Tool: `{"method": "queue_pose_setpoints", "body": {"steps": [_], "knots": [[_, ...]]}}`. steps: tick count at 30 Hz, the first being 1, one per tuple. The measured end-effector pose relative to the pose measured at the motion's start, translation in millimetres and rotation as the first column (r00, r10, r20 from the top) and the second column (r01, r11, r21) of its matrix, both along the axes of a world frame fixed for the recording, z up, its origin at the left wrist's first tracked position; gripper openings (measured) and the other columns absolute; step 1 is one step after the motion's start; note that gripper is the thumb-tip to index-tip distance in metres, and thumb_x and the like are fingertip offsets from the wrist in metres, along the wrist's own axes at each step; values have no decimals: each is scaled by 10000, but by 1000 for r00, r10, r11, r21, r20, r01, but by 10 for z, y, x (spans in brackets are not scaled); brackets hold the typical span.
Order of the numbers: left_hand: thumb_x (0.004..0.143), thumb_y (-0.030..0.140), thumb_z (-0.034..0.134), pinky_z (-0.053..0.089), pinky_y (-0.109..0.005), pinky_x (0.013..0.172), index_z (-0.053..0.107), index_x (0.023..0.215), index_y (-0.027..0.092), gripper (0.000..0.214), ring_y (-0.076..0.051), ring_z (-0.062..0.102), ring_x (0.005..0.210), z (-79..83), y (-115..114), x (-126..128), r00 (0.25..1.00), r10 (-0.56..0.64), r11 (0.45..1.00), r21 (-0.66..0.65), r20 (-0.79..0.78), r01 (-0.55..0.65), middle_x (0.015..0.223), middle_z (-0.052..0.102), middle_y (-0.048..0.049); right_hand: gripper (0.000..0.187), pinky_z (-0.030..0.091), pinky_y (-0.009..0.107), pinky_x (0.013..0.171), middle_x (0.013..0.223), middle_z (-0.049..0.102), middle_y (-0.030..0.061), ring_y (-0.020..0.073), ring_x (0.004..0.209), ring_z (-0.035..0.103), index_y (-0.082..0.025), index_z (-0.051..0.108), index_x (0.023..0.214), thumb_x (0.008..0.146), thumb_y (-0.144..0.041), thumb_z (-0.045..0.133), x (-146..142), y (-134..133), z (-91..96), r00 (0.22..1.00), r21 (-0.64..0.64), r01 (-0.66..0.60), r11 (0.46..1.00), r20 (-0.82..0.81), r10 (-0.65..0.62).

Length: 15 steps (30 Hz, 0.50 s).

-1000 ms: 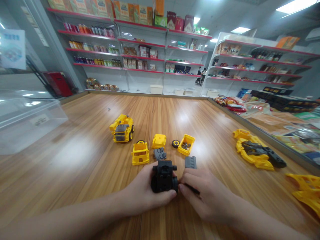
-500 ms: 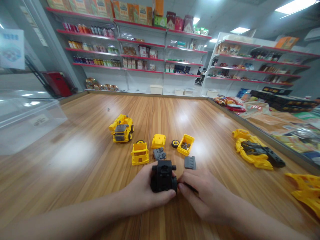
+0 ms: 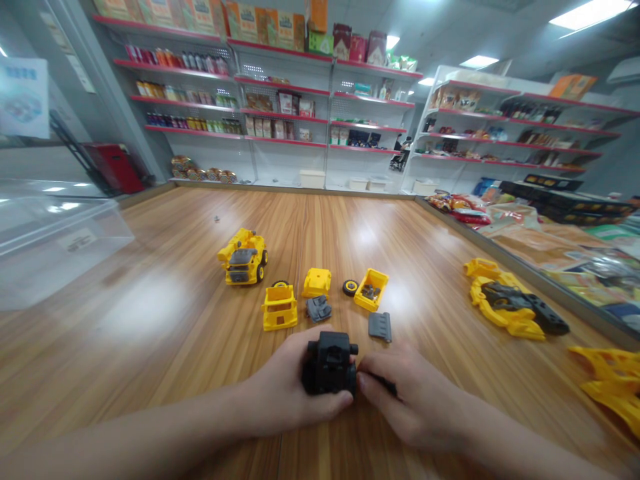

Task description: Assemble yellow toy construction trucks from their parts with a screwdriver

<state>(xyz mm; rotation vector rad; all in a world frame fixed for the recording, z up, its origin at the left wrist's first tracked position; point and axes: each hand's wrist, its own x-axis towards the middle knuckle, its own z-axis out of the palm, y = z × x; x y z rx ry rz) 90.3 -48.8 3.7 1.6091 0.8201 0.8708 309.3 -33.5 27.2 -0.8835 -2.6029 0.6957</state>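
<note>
while black part (image 3: 333,363) is held, label (image 3: 80,239) blurs.

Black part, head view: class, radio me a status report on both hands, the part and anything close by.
Left hand gripping black part. Right hand pinching slim dark object at its side. Grey ridged piece just beyond right hand.

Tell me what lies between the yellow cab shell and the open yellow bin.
The head view shows a yellow boxy part, a grey moulded part and a wheel.
</note>
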Motion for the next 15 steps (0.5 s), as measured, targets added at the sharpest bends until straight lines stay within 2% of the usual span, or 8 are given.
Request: {"method": "queue_pose_setpoints", "body": {"steps": [5,10,15], "knots": [[743,210,725,552,-340,815,522,1006,168,334,-202,652,903,27,5,12,1000,17,1000,-18,1,-17,979,653,-55,27,340,258,553,710,597,15,139,602,542,-173,534,834,838,-157,513,15,-1,-9,1000,36,23,999,-8,-23],[748,214,731,547,-345,860,525,1056,168,373,-199,649,941,-5,5,2,999,48,997,-58,-7,-49,1021,664,-52,119,356,278,591,777,624,65,165,679,566,-160,551,829,892,-160,450,15,18,-5,1000,147,-29,989,0,30],[763,234,724,545,-339,843,526,1055,166,359,-193,644,917,6,-6,-2,1000,18,997,-70,-24,-20,1012,650,-51,165,303,289,558,696,612,37,144,602,530,-172,532,776,912,-174,439,15,10,-15,998,186,-45,981,60,35]]}}
